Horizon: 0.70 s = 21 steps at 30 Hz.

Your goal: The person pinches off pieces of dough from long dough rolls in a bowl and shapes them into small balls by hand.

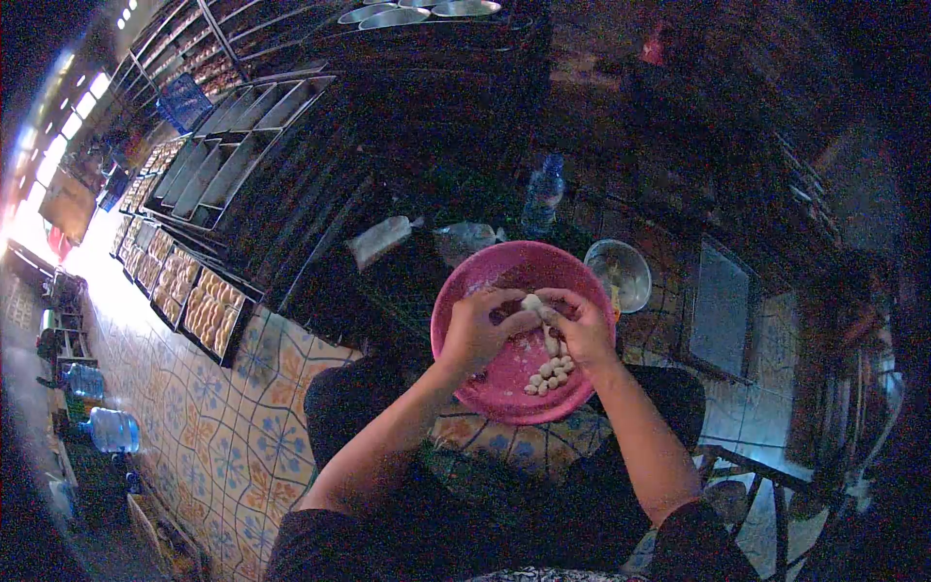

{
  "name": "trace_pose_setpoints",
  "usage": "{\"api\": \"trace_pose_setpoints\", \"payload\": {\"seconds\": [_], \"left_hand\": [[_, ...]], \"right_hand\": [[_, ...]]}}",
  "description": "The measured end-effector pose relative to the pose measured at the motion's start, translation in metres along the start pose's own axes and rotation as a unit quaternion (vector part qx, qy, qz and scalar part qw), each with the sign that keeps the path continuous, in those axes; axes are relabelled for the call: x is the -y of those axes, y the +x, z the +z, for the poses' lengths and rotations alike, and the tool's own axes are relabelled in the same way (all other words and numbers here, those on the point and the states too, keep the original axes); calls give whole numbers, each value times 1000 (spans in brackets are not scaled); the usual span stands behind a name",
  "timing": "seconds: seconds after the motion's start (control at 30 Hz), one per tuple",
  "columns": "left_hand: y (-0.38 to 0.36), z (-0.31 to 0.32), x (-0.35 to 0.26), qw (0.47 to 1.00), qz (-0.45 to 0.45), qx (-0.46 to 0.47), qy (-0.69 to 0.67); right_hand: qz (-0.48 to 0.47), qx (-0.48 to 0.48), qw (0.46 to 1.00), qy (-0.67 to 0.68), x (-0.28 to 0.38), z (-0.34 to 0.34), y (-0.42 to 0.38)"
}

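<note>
A pink plastic basin point(504, 386) sits in front of me, above my knees. Over its upper half, my left hand point(483, 328) and my right hand point(580, 332) come together, fingers curled around a pale piece of dough point(531, 304). A lump of it shows between the fingertips of both hands. Several small dough balls point(550, 375) lie clustered on the basin floor, below my right hand. Whitish smears, perhaps flour, mark the basin's inside.
A metal bowl point(621, 276) stands right of the basin, with a plastic bottle point(544, 194) and filled clear bags point(382, 241) beyond. Trays of shaped dough point(208, 310) and dark metal pans point(257, 105) line the left. A flat tray point(719, 306) is at right; water jugs point(112, 430) stand far left.
</note>
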State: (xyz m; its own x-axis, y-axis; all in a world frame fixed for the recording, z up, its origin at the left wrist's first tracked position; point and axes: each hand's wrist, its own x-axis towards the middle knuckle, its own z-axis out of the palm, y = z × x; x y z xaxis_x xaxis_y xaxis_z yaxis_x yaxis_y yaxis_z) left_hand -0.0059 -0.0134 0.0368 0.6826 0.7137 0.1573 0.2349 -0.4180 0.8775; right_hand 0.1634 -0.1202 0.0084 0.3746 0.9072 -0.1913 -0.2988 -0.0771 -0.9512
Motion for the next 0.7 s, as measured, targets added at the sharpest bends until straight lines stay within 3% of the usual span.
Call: {"api": "trace_pose_setpoints", "payload": {"seconds": [0.1,0.17,0.2,0.27,0.3,0.37,0.4,0.47,0.6,0.7], "left_hand": [[0,1,8,999,20,4,36],[-2,4,13,1000,-14,10,1],[-2,3,9,1000,-13,11,1],[-2,2,2,988,-87,49,-116],[-1,4,6,988,-86,50,-115],[1,8,20,994,-62,35,-84],[0,7,17,994,-62,37,-84],[0,5,9,965,-157,57,-202],[-8,21,20,922,-200,34,-331],[-9,25,17,895,-196,-42,-400]], "right_hand": [[-40,-4,997,-72,-1,0,0],[-92,-18,971,-218,4,2,-2],[-92,-20,971,-218,7,3,-3],[-140,-37,938,-316,10,7,-5],[-140,-39,938,-315,17,10,-8],[-261,-44,872,-413,32,16,-14],[-261,-45,872,-413,31,16,-15],[-296,15,850,-436,28,15,-14],[-305,0,825,-476,28,15,-16],[-229,6,865,-447,31,19,-20]]}}
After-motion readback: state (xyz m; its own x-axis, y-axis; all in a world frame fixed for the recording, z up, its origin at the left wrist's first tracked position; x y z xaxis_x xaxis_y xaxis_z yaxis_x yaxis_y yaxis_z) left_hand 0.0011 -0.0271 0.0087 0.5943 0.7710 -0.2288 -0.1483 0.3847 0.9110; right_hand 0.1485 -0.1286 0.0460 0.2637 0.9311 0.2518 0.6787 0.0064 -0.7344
